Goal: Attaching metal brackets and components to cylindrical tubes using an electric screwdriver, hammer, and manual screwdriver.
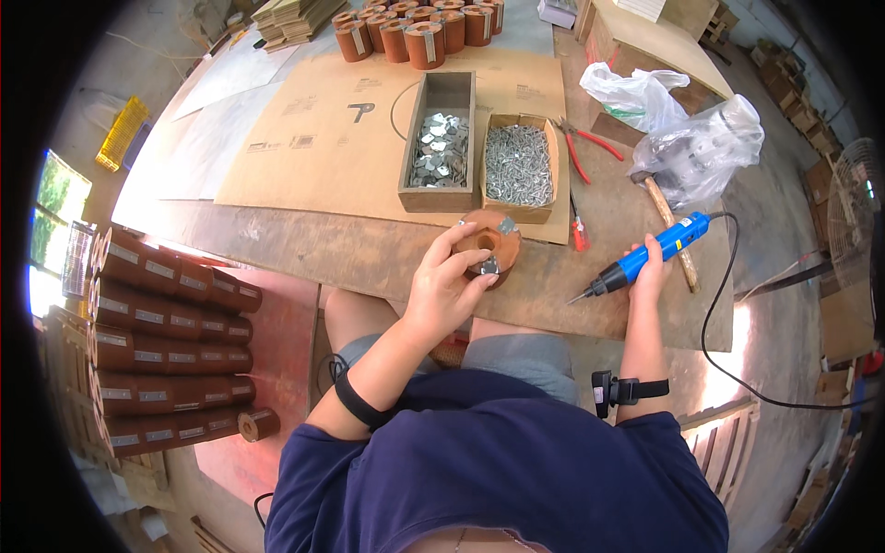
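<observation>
A brown round block [501, 241] with a hole through its middle stands at the near edge of the table. My left hand [446, 284] is over its left side, thumb and fingers closed on a small metal plate [489, 265] at the block's near rim. Another metal plate [507, 225] lies on its far rim. In my right hand [651, 272] is a blue electric screwdriver [641, 261], its bit pointing left and down, apart from the block. A black cord runs from its back end off to the right.
Behind the block are a wooden box [437, 198] of metal plates and a carton [522, 166] of screws. Red-handled pliers [579, 152], a red screwdriver [579, 230], a hammer [671, 221] and plastic bags [705, 147] lie right. Brown cylinders [425, 46] stand far back; more are stacked left [175, 350].
</observation>
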A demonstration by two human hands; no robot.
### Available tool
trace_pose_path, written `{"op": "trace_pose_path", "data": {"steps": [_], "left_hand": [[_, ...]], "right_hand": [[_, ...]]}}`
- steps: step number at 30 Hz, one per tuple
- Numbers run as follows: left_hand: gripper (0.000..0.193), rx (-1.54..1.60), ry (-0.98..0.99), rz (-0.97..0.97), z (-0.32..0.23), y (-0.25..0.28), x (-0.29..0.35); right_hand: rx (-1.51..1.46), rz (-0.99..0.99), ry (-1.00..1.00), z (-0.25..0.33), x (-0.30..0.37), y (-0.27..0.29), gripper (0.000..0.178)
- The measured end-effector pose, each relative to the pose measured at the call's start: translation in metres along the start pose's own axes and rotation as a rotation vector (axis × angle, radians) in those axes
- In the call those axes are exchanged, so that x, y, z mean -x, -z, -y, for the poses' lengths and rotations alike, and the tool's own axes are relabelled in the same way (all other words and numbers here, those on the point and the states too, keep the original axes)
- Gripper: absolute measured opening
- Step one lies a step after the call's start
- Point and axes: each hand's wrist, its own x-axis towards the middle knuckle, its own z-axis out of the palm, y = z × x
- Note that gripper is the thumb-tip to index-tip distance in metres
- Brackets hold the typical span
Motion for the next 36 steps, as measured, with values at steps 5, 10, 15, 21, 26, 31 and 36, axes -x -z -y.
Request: {"op": "trace_pose_path", "data": {"steps": [5, 10, 15, 21, 26, 31, 36], "left_hand": [[0.028, 0.016, 0.004, 0.011, 0.000, 0.000, -0.001], [0.028, -0.002, -0.009, 0.010, -0.001, 0.000, -0.002], [0.028, -0.014, -0.027, 0.005, 0.001, 0.000, -0.001], [0.033, -0.039, -0.058, 0.009, 0.005, 0.000, -0.001], [0.040, -0.101, -0.097, 0.045, -0.007, 0.011, -0.023], [0.037, -0.228, -0.283, 0.130, 0.002, 0.010, -0.092], [0.032, -0.627, 0.074, 0.721, 0.034, -0.031, -0.146]], "right_hand": [[0.024, 0.014, 0.006, 0.005, 0.005, -0.002, 0.028], [0.027, 0.005, 0.018, 0.007, 0.006, -0.004, 0.028], [0.033, 0.001, 0.009, 0.009, 0.008, -0.005, 0.027], [0.034, -0.002, 0.006, 0.010, 0.009, -0.006, 0.027], [0.031, -0.007, 0.004, 0.008, 0.006, -0.005, 0.027], [-0.004, -0.002, 0.010, 0.004, -0.001, -0.002, 0.026], [0.017, 0.004, -0.007, 0.005, 0.004, -0.003, 0.026]]}}
